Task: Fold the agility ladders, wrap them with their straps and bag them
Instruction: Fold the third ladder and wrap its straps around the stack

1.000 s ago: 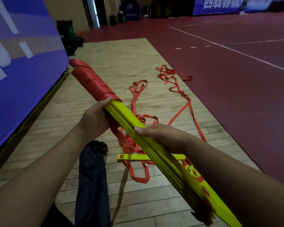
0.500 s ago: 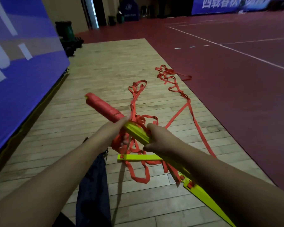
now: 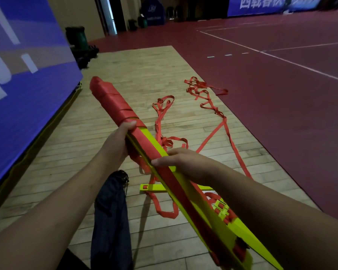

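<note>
A bundle of yellow ladder rungs (image 3: pixel 209 207) slants from lower right to upper left in front of me. Its far end is wound tight in red strap (image 3: pixel 113 102). My left hand (image 3: pixel 117 145) grips the bundle just below the wound part. My right hand (image 3: pixel 181 160) holds the bundle lower down, fingers over a run of red strap lying along the rungs. Loose red strap (image 3: pixel 213 112) trails in loops across the wooden floor. One separate yellow rung (image 3: pixel 154 188) lies flat on the floor under the bundle. A dark blue bag (image 3: pixel 109 215) lies on the floor near my left forearm.
A blue padded wall (image 3: pixel 27 80) runs along the left. The wooden floor strip (image 3: pixel 125 75) meets red court flooring (image 3: pixel 281 94) on the right. Dark green equipment (image 3: pixel 80 41) stands at the far end of the wood.
The bundle dipped low and away half a second ago and has come back up toward me. A length of red strap now lies along the rungs under my right hand.
</note>
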